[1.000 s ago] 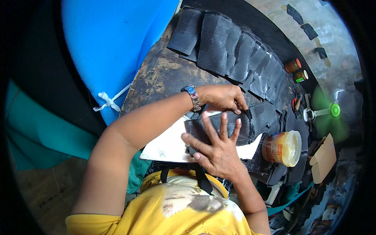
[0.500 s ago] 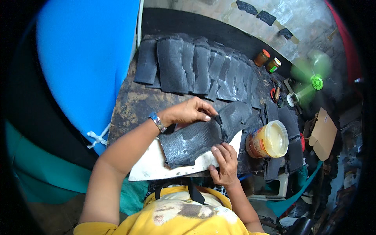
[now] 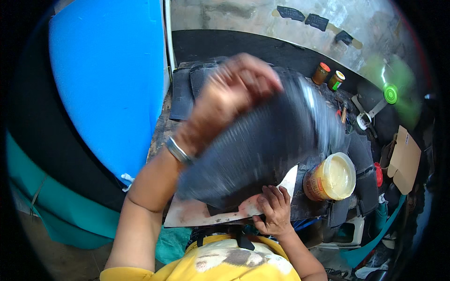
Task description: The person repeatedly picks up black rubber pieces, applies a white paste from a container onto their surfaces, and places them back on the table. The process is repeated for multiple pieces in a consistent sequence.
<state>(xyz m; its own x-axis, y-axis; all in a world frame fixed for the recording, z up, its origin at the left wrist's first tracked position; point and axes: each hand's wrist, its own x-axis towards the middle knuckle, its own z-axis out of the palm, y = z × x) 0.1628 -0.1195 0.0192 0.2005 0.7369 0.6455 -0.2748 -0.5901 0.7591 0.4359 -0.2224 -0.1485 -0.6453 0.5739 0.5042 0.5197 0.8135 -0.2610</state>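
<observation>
Now left hand (image 3: 234, 89) is gripping the black rubber sheet (image 3: 262, 145), lifted off the board (image 3: 197, 215) toward twelve o'clock; right hand (image 3: 274, 213), fingers curled, is pressing the board's edge.

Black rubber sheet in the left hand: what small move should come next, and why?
Probably lay it down flat. The left hand holds the black rubber sheet raised and motion-blurred above the pale board, while the right hand presses on that board's edge beside the open glue tub.

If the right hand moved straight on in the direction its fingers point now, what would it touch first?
Probably the lifted dark ribbed rubber sheet: the right hand rests on the pale flat board, fingers pointing up and away towards the sheet's lower edge. Depth is unclear, so it might slide underneath.
</observation>
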